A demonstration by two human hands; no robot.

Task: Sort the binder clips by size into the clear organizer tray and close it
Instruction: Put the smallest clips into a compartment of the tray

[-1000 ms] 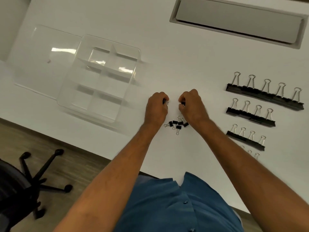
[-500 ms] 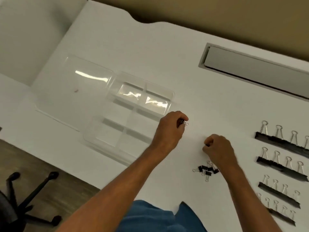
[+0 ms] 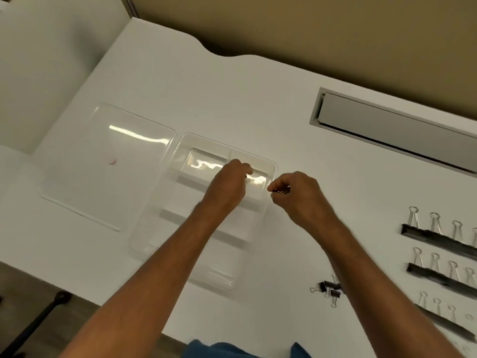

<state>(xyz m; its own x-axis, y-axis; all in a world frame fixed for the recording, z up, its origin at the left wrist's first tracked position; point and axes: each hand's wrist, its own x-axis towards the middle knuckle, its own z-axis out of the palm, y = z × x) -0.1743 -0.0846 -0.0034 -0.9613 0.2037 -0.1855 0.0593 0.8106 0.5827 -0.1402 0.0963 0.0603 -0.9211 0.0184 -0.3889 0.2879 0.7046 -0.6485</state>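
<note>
White desk surface [image 3: 258, 104] fills the view, backed by a tan wall; a grey recessed cable hatch [image 3: 395, 125] sits at the far right of the desk, well right of the clear organizer tray [image 3: 154, 236].

Counts: one tray, divided into compartments whose exact number cannot be told behind the forearm; one clear lid [image 3: 103, 171] lying flat just left of the tray; three rows of binder clips well right of the tray, all cut by the frame edge: the far row of large clips [image 3: 438, 236] shows four handles; the middle row [image 3: 444, 279] shows four; the near row of smaller clips [image 3: 444, 319] shows about four, blurred; one loose cluster of small clips [image 3: 329, 289] lies right of the tray's near end, about three or four, partly hidden by the right forearm.

Left hand [image 3: 228, 188]: forearm crosses the tray lengthwise; hand is over the tray's far right compartment; fingers curled, thumb and forefinger pinching a small clip [image 3: 246, 179], only its wire handle visible.

Right hand [image 3: 299, 197]: placed just outside the tray's far right corner; fingers curled inward, tips pinching a second small clip [image 3: 281, 190]; the item is blurred.
</note>
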